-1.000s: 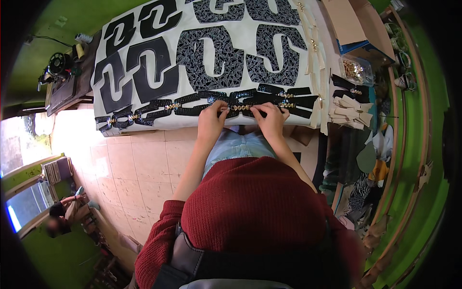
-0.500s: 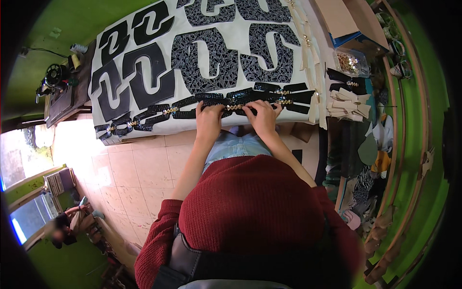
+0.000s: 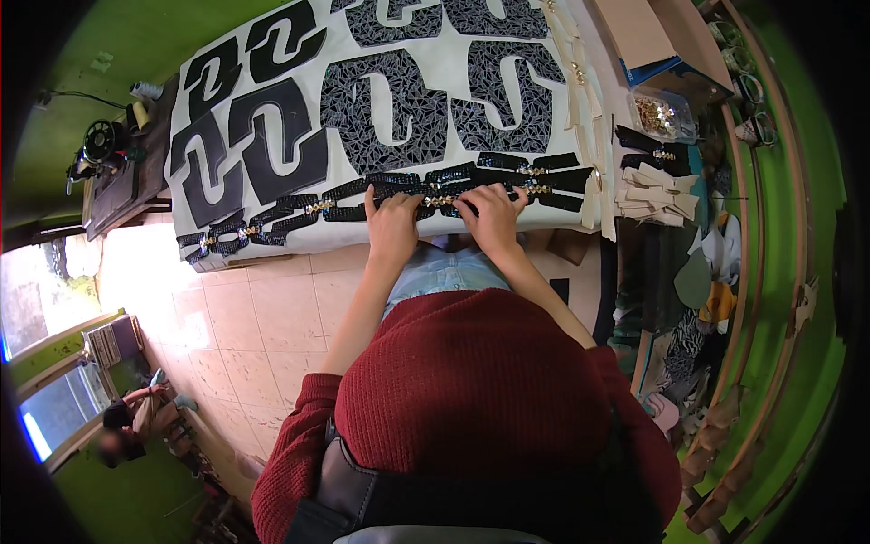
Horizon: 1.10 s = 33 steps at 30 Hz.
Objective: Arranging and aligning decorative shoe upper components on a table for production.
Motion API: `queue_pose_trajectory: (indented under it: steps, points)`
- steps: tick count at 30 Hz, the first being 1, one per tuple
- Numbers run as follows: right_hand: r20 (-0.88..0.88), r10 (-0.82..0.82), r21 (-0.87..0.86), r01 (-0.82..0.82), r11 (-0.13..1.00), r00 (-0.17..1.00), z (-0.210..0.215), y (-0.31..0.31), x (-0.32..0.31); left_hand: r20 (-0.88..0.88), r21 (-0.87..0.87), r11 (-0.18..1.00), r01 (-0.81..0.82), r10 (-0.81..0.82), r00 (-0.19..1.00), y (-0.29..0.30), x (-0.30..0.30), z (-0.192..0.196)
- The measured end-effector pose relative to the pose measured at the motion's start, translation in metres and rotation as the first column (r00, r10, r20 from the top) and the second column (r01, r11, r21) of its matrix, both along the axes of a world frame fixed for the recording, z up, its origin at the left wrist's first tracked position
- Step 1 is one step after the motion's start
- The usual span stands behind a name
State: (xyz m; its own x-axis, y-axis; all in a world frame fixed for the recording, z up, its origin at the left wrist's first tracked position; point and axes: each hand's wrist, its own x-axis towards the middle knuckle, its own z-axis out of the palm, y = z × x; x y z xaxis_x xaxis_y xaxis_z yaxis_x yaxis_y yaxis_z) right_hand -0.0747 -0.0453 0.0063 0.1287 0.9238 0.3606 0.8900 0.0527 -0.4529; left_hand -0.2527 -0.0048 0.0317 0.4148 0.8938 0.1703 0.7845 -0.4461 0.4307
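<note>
A row of black textured bow-shaped pieces (image 3: 353, 192) with small gold ornaments lies along the near edge of a white work table (image 3: 308, 238). My left hand (image 3: 392, 218) rests on one black piece, fingers curled over it. My right hand (image 3: 490, 207) presses on the same piece just to the right, fingertips at its gold ornament (image 3: 441, 200). Behind the row lie large black and patterned S-shaped cutouts (image 3: 390, 104). The hands cover whatever lies under them.
A clear tub of gold ornaments (image 3: 660, 113) and a cardboard box (image 3: 645, 32) stand at the right end. Cream paper pieces (image 3: 657, 195) and more black bows (image 3: 654, 150) lie there. A sewing machine (image 3: 95, 154) stands at left. Another person (image 3: 127, 422) sits low left on the tiled floor.
Both hands stay on the black piece and have drawn slightly closer together. The view has tilted, so the table appears a little higher and further left.
</note>
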Motion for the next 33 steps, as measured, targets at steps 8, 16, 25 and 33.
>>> queue_pose_trajectory:
  steps: [8, 16, 25, 33]
  points:
    - [0.030, 0.032, 0.003, -0.032, 0.999, 0.999, -0.005, -0.001, 0.002, -0.175, -0.076, 0.997, -0.025, 0.012, 0.985, -0.001, 0.008, 0.012]
    - [0.012, 0.043, -0.006, -0.043, 0.999, 0.999, 0.002, -0.005, 0.001, 0.014, -0.022, 0.989, 0.143, -0.143, 0.990, -0.007, 0.006, 0.000]
    - [0.114, 0.208, -0.141, -0.192, 0.971, 0.971, -0.009, -0.007, -0.008, -0.196, -0.056, 0.961, 0.270, -0.276, 0.941, -0.011, 0.014, -0.035]
    - [0.130, 0.239, -0.140, -0.221, 0.965, 0.962, -0.023, -0.006, -0.004, -0.180, -0.021, 0.964, 0.264, -0.263, 0.948, -0.006, 0.014, -0.049]
